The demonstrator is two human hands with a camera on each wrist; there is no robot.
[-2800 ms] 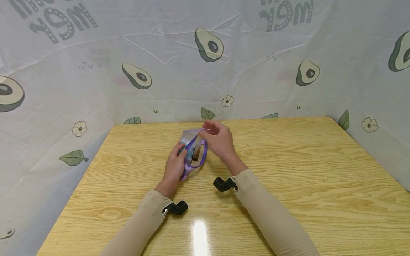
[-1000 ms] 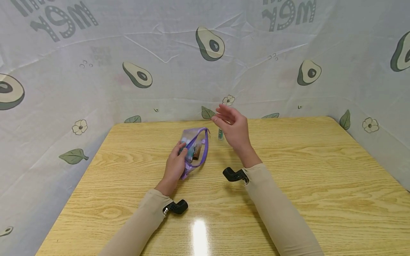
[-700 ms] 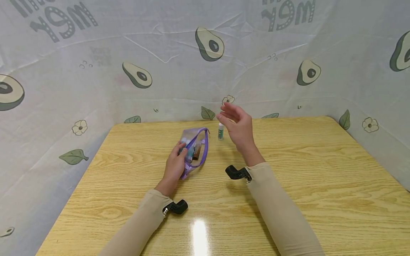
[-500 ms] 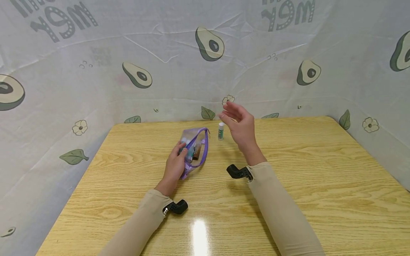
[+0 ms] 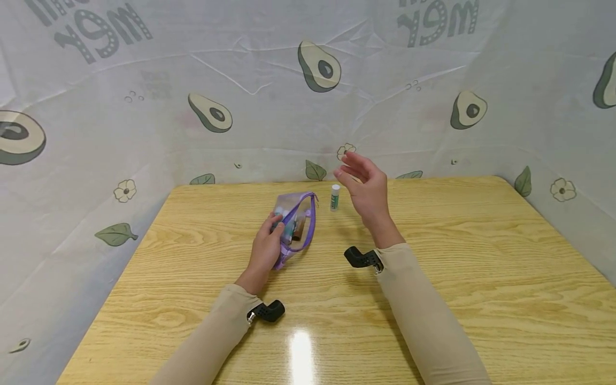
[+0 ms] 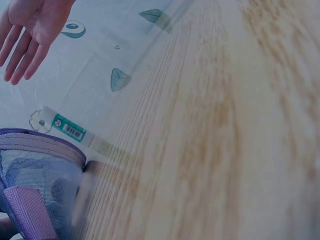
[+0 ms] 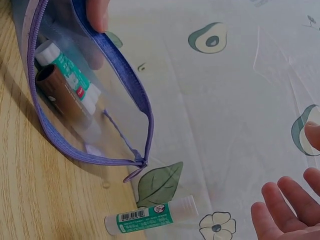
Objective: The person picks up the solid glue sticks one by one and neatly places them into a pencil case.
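A see-through mesh pouch (image 5: 287,201) with purple trim lies tilted on the table, its zipped mouth gaping. My left hand (image 5: 266,243) grips its left side, thumb on the mesh. Inside, the right wrist view shows a brown tube (image 7: 63,95) beside a white stick with a green label (image 7: 70,72). A glue stick (image 5: 335,198) with a white cap and green label stands upright on the table, right of the pouch. My right hand (image 5: 368,188) is raised just right of it, fingers loosely bent, holding nothing and apart from the stick.
The wood-grain table (image 5: 433,256) reaches back to a pale cloth backdrop (image 5: 269,144) printed with avocados and leaves. Black camera mounts (image 5: 363,258) stick out from both sleeves. The pouch's zip pull (image 7: 132,172) hangs at the far end of its mouth.
My right hand has left the pouch's rim and moved right, bringing the glue stick into sight. The left hand and pouch have barely moved.
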